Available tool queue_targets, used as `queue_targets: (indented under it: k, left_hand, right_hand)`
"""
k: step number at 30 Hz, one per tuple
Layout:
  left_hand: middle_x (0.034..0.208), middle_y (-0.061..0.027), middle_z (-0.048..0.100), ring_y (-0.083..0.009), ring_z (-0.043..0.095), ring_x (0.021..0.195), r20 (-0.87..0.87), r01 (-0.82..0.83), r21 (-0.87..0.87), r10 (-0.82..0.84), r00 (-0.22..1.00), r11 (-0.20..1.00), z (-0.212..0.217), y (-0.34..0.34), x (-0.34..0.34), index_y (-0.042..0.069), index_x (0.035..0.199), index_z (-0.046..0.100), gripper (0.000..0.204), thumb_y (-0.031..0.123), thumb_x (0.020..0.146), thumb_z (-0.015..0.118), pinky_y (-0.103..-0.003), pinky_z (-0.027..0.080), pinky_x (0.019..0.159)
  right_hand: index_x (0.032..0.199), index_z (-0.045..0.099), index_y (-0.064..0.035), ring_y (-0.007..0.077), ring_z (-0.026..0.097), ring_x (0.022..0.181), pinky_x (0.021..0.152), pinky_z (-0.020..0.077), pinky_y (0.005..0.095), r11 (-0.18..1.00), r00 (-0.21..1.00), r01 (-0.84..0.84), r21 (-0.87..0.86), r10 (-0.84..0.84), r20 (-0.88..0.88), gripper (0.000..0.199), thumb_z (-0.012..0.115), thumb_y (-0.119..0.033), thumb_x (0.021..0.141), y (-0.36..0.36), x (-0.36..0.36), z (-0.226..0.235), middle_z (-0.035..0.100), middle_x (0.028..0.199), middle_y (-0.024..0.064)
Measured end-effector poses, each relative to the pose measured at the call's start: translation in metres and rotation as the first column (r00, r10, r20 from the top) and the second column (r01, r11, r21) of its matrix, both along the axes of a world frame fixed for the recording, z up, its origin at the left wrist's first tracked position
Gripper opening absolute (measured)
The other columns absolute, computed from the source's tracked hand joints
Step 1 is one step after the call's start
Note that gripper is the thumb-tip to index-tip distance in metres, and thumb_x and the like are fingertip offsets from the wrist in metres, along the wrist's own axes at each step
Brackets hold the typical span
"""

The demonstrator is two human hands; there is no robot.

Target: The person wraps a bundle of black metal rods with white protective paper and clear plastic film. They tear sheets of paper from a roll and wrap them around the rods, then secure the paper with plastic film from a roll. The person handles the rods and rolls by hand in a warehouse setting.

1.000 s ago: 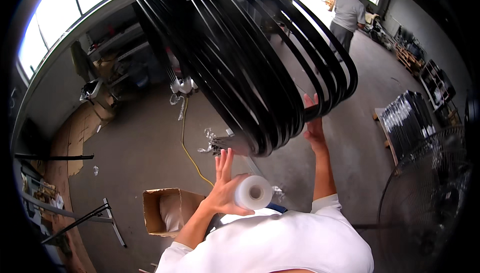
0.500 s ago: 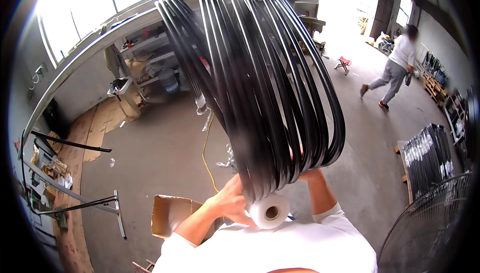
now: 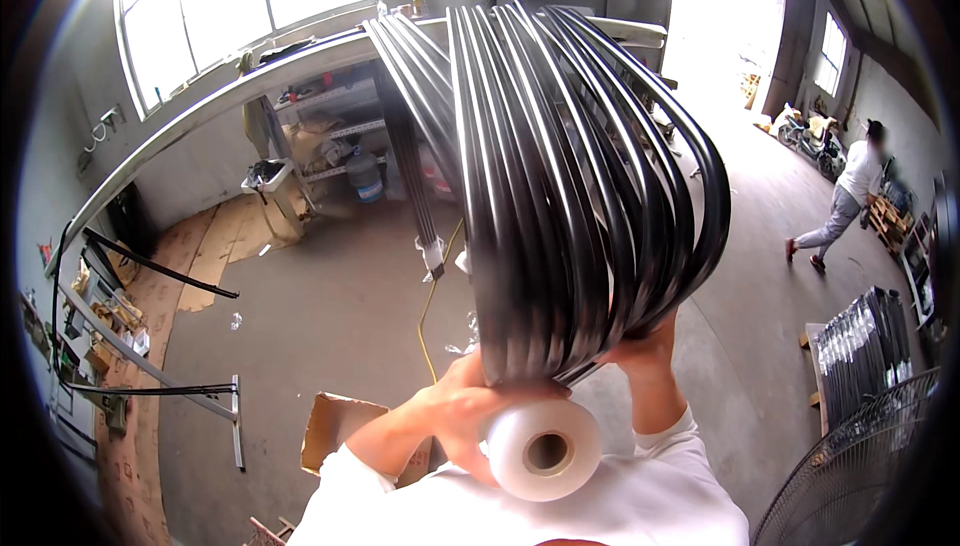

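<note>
A large bundle of bent black tubes point(image 3: 530, 196) with rounded loops fills the middle, hanging over a long rail. My left hand point(image 3: 465, 406) is closed round a roll of clear plastic film point(image 3: 582, 446), just below the near ends of the tubes. The roll's cardboard core faces up toward me. At the right underside of the bundle, my right hand point(image 3: 645, 351) is closed against the tubes, its fingertips hidden beneath them. Another group of straight tube ends point(image 3: 412, 176), wrapped in film at the tip, hangs down behind on the left.
The pale rail point(image 3: 200, 111) curves across the left and back. A cardboard box point(image 3: 340, 426) stands by my left forearm. On the right are a fan point(image 3: 850, 456), stacked wrapped black parts point(image 3: 865, 346) and a person walking point(image 3: 850, 191). A yellow cord point(image 3: 425, 326) lies on the floor.
The film roll appears larger and lower, nearer my chest. The tube bundle and surroundings have shifted in view. The other person has walked farther right.
</note>
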State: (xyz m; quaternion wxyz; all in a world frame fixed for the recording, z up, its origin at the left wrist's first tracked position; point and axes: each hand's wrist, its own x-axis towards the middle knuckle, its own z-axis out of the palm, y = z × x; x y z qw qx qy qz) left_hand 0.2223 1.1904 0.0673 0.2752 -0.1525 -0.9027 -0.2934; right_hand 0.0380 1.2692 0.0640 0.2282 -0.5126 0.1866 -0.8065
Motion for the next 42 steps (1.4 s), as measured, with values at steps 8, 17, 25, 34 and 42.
queue_targets:
  k: [8, 17, 25, 34, 42]
  left_hand:
    - [0.094, -0.0096, 0.060, -0.0267, 0.054, 0.092, -0.249, 0.065, 0.176, -0.020, 0.968, 0.982, 0.082, -0.006, 0.003, 0.000, 0.092, 0.061, 0.041, 0.023, 0.061, 0.071, -0.036, 0.043, 0.082]
    - [0.112, -0.0120, 0.051, -0.0220, 0.053, 0.098, -0.401, 0.598, 0.669, -0.464, 0.790, 0.441, 0.131, -0.079, -0.010, -0.005, 0.112, 0.048, 0.064, 0.026, 0.061, 0.072, -0.034, 0.044, 0.083]
    - [0.095, -0.0127, 0.057, -0.0185, 0.055, 0.086, -0.214, 0.154, 0.559, -0.037, 0.976, 0.815, 0.157, -0.113, -0.036, -0.006, 0.109, 0.049, 0.063, 0.033, 0.062, 0.062, -0.030, 0.045, 0.074]
    - [0.097, -0.0112, 0.051, -0.0206, 0.053, 0.090, -0.104, -0.161, 0.460, 0.233, 0.967, 0.873, 0.156, -0.154, -0.063, -0.005, 0.106, 0.052, 0.066, 0.039, 0.059, 0.068, -0.032, 0.043, 0.078]
    - [0.118, -0.0163, 0.041, -0.0281, 0.034, 0.119, -0.121, -0.211, 0.508, 0.312, 0.942, 0.835, 0.096, -0.143, -0.044, -0.007, 0.104, 0.056, 0.073, 0.041, 0.050, 0.069, -0.037, 0.029, 0.097]
  right_hand:
    - [0.090, 0.062, 0.0040, 0.0144, 0.060, 0.068, 0.065, 0.0473, 0.0236, 0.988, 0.992, -0.070, 0.136, 0.083, -0.092, 0.035, 0.074, -0.005, 0.057, -0.001, 0.004, 0.096, 0.064, 0.082, 0.0084]
    - [0.086, 0.064, 0.0028, 0.0157, 0.063, 0.060, 0.055, 0.0509, 0.0250, 0.960, 0.987, -0.077, 0.270, 0.111, -0.115, 0.023, 0.069, -0.009, 0.067, -0.058, -0.014, 0.157, 0.065, 0.073, 0.0087]
    - [0.082, 0.064, 0.0075, 0.0174, 0.062, 0.060, 0.055, 0.0490, 0.0280, 0.945, 0.994, 0.051, 0.322, -0.018, -0.104, 0.028, 0.072, -0.014, 0.066, -0.129, -0.039, 0.153, 0.064, 0.072, 0.0123]
    - [0.078, 0.064, 0.0052, 0.0144, 0.058, 0.064, 0.067, 0.0443, 0.0282, 0.924, 0.979, 0.156, 0.349, -0.100, -0.175, 0.031, 0.073, -0.023, 0.068, -0.175, -0.070, 0.135, 0.063, 0.074, 0.0096]
    - [0.104, 0.054, 0.0016, 0.0150, 0.055, 0.088, 0.078, 0.0422, 0.0266, 0.871, 0.904, 0.377, 0.314, -0.271, -0.331, 0.049, 0.070, -0.034, 0.073, -0.156, -0.075, 0.092, 0.060, 0.094, 0.0086]
